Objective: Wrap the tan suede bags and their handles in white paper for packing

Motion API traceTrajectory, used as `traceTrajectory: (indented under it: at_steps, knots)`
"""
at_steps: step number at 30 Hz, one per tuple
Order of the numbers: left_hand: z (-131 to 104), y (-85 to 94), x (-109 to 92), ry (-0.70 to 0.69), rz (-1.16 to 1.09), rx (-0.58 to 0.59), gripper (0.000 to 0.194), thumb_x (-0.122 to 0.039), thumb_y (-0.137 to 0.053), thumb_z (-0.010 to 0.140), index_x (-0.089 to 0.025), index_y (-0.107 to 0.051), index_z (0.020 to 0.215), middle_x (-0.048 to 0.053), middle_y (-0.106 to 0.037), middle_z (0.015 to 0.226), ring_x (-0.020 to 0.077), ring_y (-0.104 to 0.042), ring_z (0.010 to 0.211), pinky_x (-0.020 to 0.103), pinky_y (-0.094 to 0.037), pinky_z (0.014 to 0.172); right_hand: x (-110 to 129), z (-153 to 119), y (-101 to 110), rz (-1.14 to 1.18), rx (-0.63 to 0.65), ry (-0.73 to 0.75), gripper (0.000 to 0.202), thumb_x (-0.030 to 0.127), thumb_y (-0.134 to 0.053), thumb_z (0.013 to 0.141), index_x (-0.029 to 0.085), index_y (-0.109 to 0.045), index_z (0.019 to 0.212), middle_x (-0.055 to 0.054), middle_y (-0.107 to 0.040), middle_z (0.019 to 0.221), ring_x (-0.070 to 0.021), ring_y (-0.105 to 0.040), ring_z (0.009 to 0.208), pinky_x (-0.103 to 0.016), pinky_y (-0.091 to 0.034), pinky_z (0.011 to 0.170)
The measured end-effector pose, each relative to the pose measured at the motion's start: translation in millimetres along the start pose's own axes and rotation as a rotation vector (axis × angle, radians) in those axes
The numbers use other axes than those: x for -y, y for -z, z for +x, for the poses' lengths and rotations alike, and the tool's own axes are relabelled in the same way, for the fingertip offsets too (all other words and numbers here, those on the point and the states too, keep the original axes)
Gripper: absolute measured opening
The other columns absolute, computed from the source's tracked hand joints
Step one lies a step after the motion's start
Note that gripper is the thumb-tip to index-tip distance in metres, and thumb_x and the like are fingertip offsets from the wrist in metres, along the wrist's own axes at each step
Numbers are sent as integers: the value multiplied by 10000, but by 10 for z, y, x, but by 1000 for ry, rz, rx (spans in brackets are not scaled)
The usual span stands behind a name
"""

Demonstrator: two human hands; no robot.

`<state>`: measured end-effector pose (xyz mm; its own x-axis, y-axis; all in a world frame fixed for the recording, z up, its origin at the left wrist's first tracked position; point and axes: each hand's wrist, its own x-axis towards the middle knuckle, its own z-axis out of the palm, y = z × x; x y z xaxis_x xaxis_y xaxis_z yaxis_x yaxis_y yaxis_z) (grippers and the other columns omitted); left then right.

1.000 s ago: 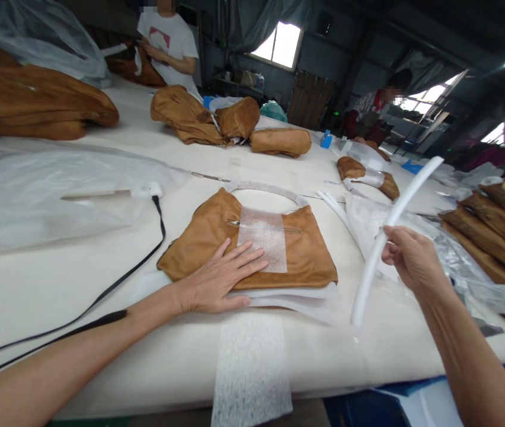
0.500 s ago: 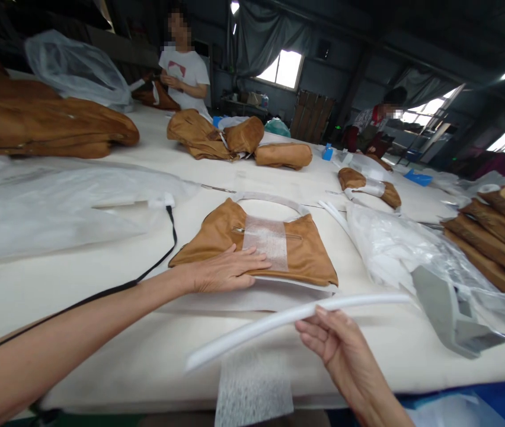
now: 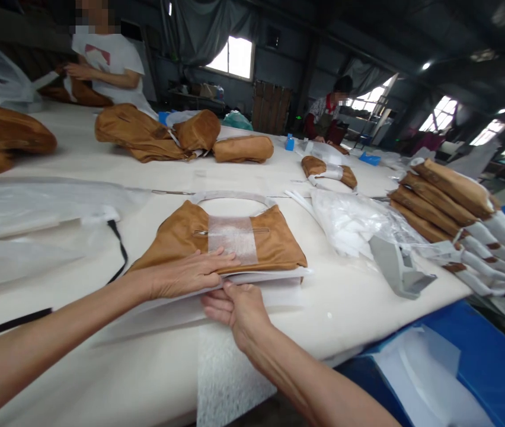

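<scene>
A tan leather bag lies on the white table, a translucent white wrap round its middle and its handle wrapped in white. Flat across the bag's lower edge rests my left hand, fingers stretched out. Just below it, my right hand pinches the edge of a white sheet at the bag's bottom. More white sheet lies beneath. A strip of white fibrous material hangs over the table's front edge.
Clear plastic and a grey tape dispenser sit to the right, before stacked tan bags. A blue bin stands front right. More bags lie behind. Two people stand beyond the table.
The view has swung right. My right hand has let go of the white foam tube, moved up and left to the bag, and taken the sheet's edge. My left hand stays on the bag.
</scene>
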<state>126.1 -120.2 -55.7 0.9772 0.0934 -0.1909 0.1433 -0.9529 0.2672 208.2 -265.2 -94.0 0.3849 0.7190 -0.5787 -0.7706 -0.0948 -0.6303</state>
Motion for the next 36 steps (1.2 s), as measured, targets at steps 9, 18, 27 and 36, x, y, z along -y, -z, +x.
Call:
traceTrajectory:
  at_steps: [9, 18, 27, 36]
  knots:
    - [51, -342, 75, -36, 28, -160, 731, -126, -419, 787, -272, -390, 1503, 68, -347, 1570, 415, -265, 1451, 694, -313, 1099, 73, 108, 48, -126, 108, -41, 127, 107, -560, 862, 85, -649, 951, -77, -728, 693, -167, -722, 606, -269, -596, 581]
    - [-44, -479, -180, 57, 49, -160, 806, -112, -523, 795, -300, -261, 1534, 59, -222, 1633, 359, -83, 1512, 724, -124, 1150, 726, -254, 585, -1364, 186, 947, 300, 477, -551, 917, 221, -702, 874, -92, -732, 835, -246, -705, 810, -383, -573, 766]
    - [-93, -514, -219, 28, 40, -205, 824, -154, -556, 756, -219, -289, 1533, 95, -194, 1633, 370, -50, 1513, 705, -61, 1169, 692, 297, 1105, -2274, 486, 1232, 595, 258, -494, 975, 307, -299, 1535, -80, -298, 1600, -391, -281, 1457, -751, -310, 1053]
    - [-176, -565, -173, 12, -20, -368, 517, -359, -495, 965, -252, -428, 1467, 34, -425, 1541, 301, -238, 1489, 592, -96, 1235, 577, 415, 1262, -2210, 427, 1541, 729, 142, -568, 893, 381, -297, 1525, -90, -350, 1569, -416, -381, 1404, -734, -404, 989]
